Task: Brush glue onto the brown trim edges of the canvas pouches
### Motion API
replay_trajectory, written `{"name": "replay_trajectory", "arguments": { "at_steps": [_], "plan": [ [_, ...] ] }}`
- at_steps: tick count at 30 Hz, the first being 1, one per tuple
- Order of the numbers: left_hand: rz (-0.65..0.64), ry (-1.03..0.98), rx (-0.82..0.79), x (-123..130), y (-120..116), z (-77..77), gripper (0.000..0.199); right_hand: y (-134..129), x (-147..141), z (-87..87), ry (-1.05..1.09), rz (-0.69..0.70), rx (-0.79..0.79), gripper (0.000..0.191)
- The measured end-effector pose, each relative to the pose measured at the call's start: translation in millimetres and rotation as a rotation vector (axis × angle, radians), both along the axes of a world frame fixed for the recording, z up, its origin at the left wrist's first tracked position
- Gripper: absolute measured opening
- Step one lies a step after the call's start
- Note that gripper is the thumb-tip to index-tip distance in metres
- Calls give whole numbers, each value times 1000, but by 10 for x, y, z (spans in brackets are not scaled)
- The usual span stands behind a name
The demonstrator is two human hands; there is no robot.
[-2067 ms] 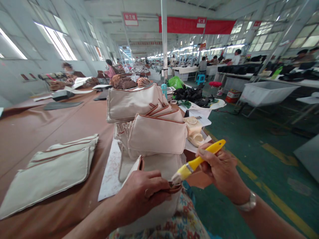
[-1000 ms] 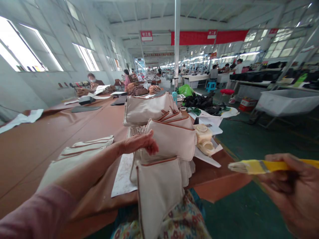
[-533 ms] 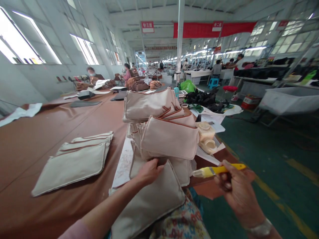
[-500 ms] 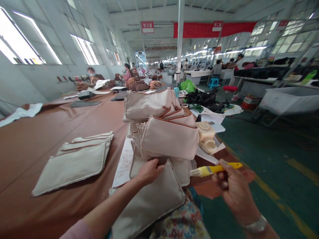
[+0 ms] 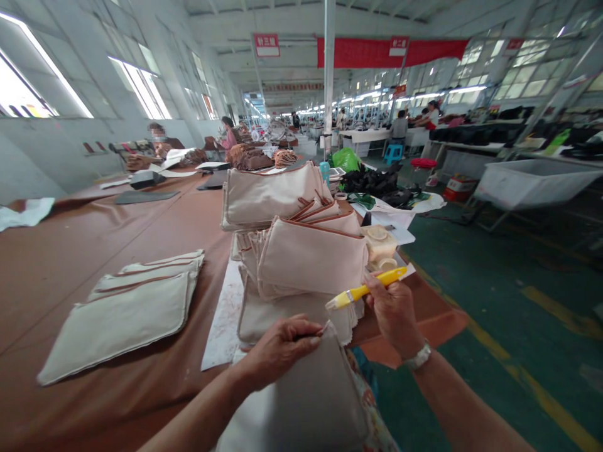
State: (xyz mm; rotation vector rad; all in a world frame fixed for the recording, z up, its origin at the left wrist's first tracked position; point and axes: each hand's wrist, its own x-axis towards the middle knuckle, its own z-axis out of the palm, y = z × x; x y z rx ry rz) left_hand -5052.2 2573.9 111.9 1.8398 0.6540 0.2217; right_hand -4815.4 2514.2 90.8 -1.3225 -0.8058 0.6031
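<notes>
Brown table (image 5: pixel 70 263) stretches left of both grips. Fanned pouches (image 5: pixel 127 314) lie on it, left of left hand (image 5: pixel 282 342), whose thumb and fingers pinch corner of pouch (image 5: pixel 306 395) below. Stacked pouches (image 5: pixel 311 257) beyond. Yellow brush (image 5: pixel 358 294), bristles (image 5: pixel 331 306) near pinched corner, clasped in right hand (image 5: pixel 393 307); plastic container (image 5: pixel 379 245) just beyond.

I see the right hand (image 5: pixel 394 309) has brought the yellow-handled paintbrush (image 5: pixel 358 293) left, to the middle of the frame. The left hand (image 5: pixel 282 348) now pinches the soft, flat, cream pouch (image 5: pixel 320 389) by its corner, lower middle.
</notes>
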Motion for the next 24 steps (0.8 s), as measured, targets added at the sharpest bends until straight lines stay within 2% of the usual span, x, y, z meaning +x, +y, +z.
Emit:
{"name": "replay_trajectory", "arguments": {
  "at_steps": [2,4,7,11,13,15,19,21,24],
  "plan": [
    [13,-19,-26,-4,-5,3,29,-57,21,51,47,-32,40,35],
    [16,-35,-20,-5,-2,6,27,-121,-11,76,129,25,56,33],
    [-18,-41,41,0,-13,20,28,-169,-84,48,50,100,-3,32],
    [-13,-43,215,-17,-104,24,26,-184,12,45,-65,-28,0,32],
    [-2,-67,377,-38,-181,35,20,-217,109,123,-9,-57,37,32],
    [-30,-89,634,-57,-265,78,17,-272,160,242,83,-45,52,31],
    [-142,-74,1157,-81,-382,267,20,-432,37,447,187,4,58,27],
    [-181,-68,1293,-96,-403,361,24,-541,-79,475,170,61,78,25],
    [-183,-75,1376,-132,-413,437,26,-746,-170,444,52,223,66,24]
  ]
}}
